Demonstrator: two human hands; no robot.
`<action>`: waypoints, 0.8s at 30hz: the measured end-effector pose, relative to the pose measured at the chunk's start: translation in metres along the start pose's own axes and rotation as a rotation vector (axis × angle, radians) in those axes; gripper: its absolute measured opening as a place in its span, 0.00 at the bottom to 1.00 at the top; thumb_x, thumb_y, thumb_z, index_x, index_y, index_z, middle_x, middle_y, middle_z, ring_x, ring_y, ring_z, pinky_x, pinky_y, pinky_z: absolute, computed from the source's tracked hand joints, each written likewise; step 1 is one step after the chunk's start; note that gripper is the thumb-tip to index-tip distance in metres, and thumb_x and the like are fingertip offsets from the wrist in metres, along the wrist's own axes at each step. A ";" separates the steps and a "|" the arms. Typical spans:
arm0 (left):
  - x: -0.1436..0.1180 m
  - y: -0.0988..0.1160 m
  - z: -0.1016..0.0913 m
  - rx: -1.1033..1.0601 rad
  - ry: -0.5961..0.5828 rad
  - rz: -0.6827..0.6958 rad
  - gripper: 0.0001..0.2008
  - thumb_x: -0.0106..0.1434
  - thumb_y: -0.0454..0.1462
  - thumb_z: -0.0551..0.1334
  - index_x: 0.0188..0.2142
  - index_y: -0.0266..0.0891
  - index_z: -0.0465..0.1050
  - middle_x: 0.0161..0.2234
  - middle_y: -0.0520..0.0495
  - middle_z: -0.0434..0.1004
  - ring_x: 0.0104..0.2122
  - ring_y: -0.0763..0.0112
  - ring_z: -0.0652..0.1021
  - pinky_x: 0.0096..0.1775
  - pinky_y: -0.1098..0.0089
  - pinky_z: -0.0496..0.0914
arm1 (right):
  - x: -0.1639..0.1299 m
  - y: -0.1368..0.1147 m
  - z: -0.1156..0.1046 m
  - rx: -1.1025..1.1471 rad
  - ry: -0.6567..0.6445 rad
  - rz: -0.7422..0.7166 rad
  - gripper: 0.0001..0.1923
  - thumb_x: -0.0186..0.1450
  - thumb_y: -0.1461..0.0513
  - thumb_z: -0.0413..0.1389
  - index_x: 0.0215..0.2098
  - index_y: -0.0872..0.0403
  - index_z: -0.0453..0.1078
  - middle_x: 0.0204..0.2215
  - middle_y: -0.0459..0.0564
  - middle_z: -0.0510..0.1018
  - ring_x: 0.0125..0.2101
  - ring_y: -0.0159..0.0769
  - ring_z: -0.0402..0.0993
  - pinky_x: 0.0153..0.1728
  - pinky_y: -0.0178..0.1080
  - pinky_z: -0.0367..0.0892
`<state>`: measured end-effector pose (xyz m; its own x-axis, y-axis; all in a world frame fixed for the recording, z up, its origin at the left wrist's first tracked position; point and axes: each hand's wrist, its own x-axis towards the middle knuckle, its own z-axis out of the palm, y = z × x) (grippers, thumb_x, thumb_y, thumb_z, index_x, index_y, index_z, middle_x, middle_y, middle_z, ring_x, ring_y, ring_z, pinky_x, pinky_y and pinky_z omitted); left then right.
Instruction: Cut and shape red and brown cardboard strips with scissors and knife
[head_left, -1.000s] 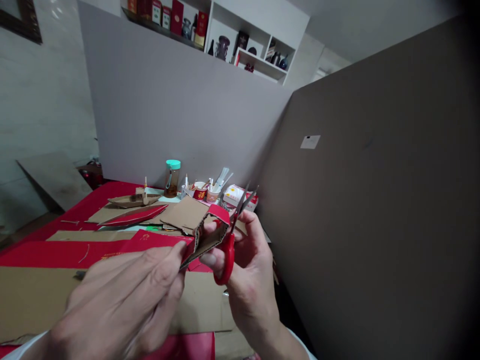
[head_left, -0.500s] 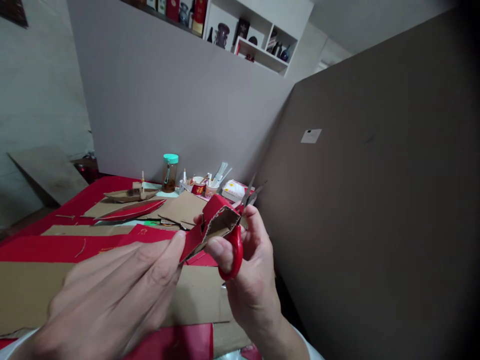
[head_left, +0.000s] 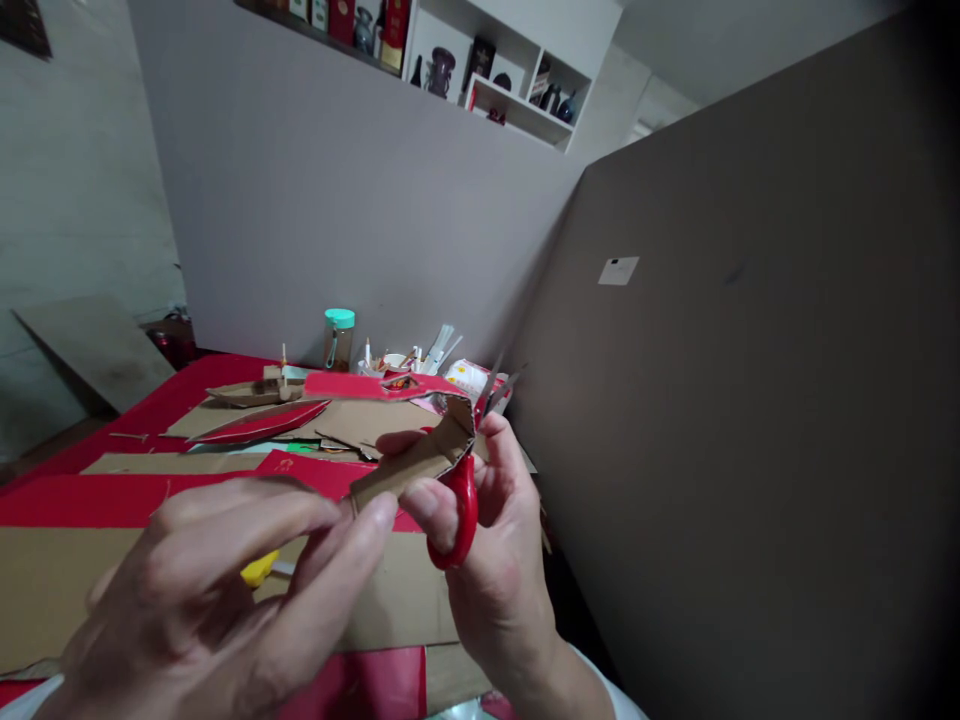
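One tall brown board (head_left: 750, 380) stands at the right; one red-covered table (head_left: 112, 500) carries flat cardboard sheets, one cardboard boat model (head_left: 255, 392) and one green-lidded jar (head_left: 338, 340); the left hand (head_left: 217, 590) pinches the near end of one folded cardboard strip (head_left: 409, 455), red on its outer face, held above the table between both hands; the right hand (head_left: 495, 540) grips one pair of red-handled scissors (head_left: 469, 470), fingers closed through the loops, blades slightly parted beside the strip's fold.

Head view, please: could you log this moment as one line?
left hand: pinches cardboard piece | right hand: holds red scissors, blades open | table: cardboard sheets, boat model
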<state>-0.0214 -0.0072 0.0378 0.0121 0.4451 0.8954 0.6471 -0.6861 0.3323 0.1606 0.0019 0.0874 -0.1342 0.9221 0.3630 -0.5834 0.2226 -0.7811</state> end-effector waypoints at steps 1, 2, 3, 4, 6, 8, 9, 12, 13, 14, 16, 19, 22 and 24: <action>0.003 0.002 0.002 0.094 0.014 0.056 0.10 0.65 0.36 0.67 0.40 0.56 0.84 0.33 0.52 0.83 0.34 0.60 0.82 0.35 0.65 0.77 | 0.000 0.000 0.000 -0.026 0.013 -0.014 0.31 0.52 0.68 0.77 0.47 0.47 0.68 0.35 0.42 0.85 0.36 0.34 0.84 0.43 0.36 0.80; 0.005 0.005 0.003 0.168 0.025 0.125 0.13 0.66 0.34 0.65 0.44 0.57 0.83 0.37 0.51 0.84 0.38 0.59 0.83 0.39 0.63 0.78 | -0.001 0.000 0.001 -0.057 0.029 -0.038 0.32 0.52 0.68 0.77 0.48 0.47 0.69 0.36 0.43 0.85 0.37 0.35 0.84 0.43 0.36 0.79; 0.008 0.007 0.005 0.220 0.030 0.199 0.18 0.66 0.31 0.64 0.49 0.56 0.82 0.40 0.50 0.85 0.40 0.59 0.84 0.42 0.61 0.77 | -0.001 0.001 0.001 -0.094 0.054 -0.068 0.33 0.51 0.68 0.77 0.49 0.47 0.69 0.38 0.44 0.85 0.38 0.36 0.83 0.43 0.37 0.79; 0.010 0.008 0.006 0.242 0.022 0.253 0.22 0.64 0.28 0.65 0.53 0.53 0.80 0.41 0.49 0.86 0.40 0.60 0.84 0.44 0.62 0.76 | -0.002 0.002 0.001 -0.130 0.081 -0.101 0.34 0.50 0.68 0.78 0.49 0.47 0.69 0.39 0.45 0.85 0.39 0.36 0.83 0.43 0.37 0.79; 0.013 0.010 0.008 0.238 -0.055 0.364 0.25 0.62 0.24 0.65 0.57 0.45 0.77 0.38 0.49 0.86 0.36 0.65 0.84 0.42 0.66 0.74 | -0.003 0.003 0.001 -0.194 0.130 -0.149 0.34 0.48 0.67 0.78 0.47 0.47 0.69 0.39 0.45 0.82 0.39 0.35 0.80 0.41 0.36 0.78; 0.015 0.012 0.009 0.169 -0.114 0.352 0.22 0.63 0.25 0.65 0.54 0.41 0.77 0.37 0.50 0.86 0.34 0.67 0.85 0.40 0.70 0.75 | -0.004 0.004 0.002 -0.236 0.148 -0.153 0.33 0.47 0.67 0.78 0.46 0.46 0.70 0.37 0.43 0.79 0.37 0.34 0.77 0.39 0.34 0.76; 0.016 0.013 0.010 0.105 -0.112 0.291 0.20 0.64 0.26 0.64 0.52 0.42 0.77 0.37 0.51 0.86 0.35 0.68 0.85 0.40 0.71 0.75 | -0.004 0.003 0.002 -0.251 0.143 -0.141 0.32 0.48 0.67 0.78 0.45 0.46 0.70 0.36 0.42 0.79 0.36 0.33 0.76 0.38 0.34 0.76; 0.017 0.020 0.012 -0.151 -0.087 -0.026 0.13 0.67 0.30 0.63 0.46 0.50 0.78 0.37 0.55 0.85 0.34 0.71 0.84 0.38 0.75 0.77 | -0.004 -0.001 0.001 -0.277 0.115 -0.087 0.30 0.49 0.67 0.77 0.44 0.47 0.69 0.32 0.40 0.79 0.32 0.31 0.75 0.37 0.33 0.74; 0.018 0.022 0.012 -0.247 -0.110 -0.125 0.12 0.69 0.31 0.63 0.45 0.52 0.78 0.36 0.56 0.84 0.32 0.72 0.83 0.35 0.77 0.78 | -0.003 -0.003 0.001 -0.273 0.103 -0.070 0.29 0.50 0.67 0.77 0.43 0.48 0.69 0.30 0.39 0.79 0.31 0.30 0.75 0.37 0.32 0.73; 0.019 0.023 0.012 -0.336 -0.149 -0.219 0.11 0.70 0.33 0.63 0.44 0.53 0.79 0.35 0.57 0.84 0.30 0.73 0.83 0.32 0.78 0.78 | -0.002 -0.005 0.000 -0.262 0.093 -0.054 0.29 0.50 0.67 0.77 0.43 0.48 0.68 0.28 0.39 0.80 0.29 0.29 0.74 0.35 0.32 0.73; 0.022 0.024 0.010 -0.495 -0.245 -0.360 0.10 0.71 0.35 0.63 0.44 0.54 0.81 0.32 0.57 0.84 0.26 0.73 0.82 0.28 0.79 0.78 | -0.001 -0.008 -0.001 -0.242 0.077 -0.023 0.29 0.51 0.68 0.76 0.43 0.48 0.68 0.25 0.38 0.80 0.26 0.28 0.73 0.33 0.31 0.71; 0.026 0.024 0.007 -0.679 -0.329 -0.483 0.07 0.69 0.36 0.66 0.41 0.52 0.83 0.30 0.55 0.83 0.25 0.71 0.83 0.29 0.77 0.80 | 0.002 -0.012 -0.004 -0.216 0.073 -0.008 0.28 0.52 0.68 0.76 0.43 0.49 0.68 0.25 0.38 0.81 0.24 0.27 0.73 0.31 0.30 0.70; 0.029 0.023 0.006 -0.712 -0.351 -0.539 0.07 0.68 0.36 0.67 0.40 0.53 0.83 0.29 0.56 0.82 0.24 0.71 0.83 0.28 0.77 0.80 | 0.004 -0.013 -0.005 -0.193 0.084 -0.030 0.28 0.52 0.69 0.76 0.43 0.48 0.67 0.24 0.37 0.81 0.23 0.27 0.72 0.28 0.30 0.70; 0.029 0.023 0.006 -0.637 -0.336 -0.512 0.07 0.68 0.36 0.68 0.40 0.54 0.84 0.28 0.57 0.82 0.23 0.73 0.82 0.27 0.78 0.79 | 0.005 -0.013 -0.006 -0.189 0.086 -0.022 0.28 0.53 0.68 0.76 0.42 0.48 0.66 0.24 0.37 0.81 0.22 0.27 0.72 0.27 0.30 0.70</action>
<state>-0.0023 -0.0067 0.0693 0.1253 0.8623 0.4906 0.0882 -0.5023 0.8602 0.1726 0.0055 0.0961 -0.0498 0.9382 0.3425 -0.4232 0.2907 -0.8581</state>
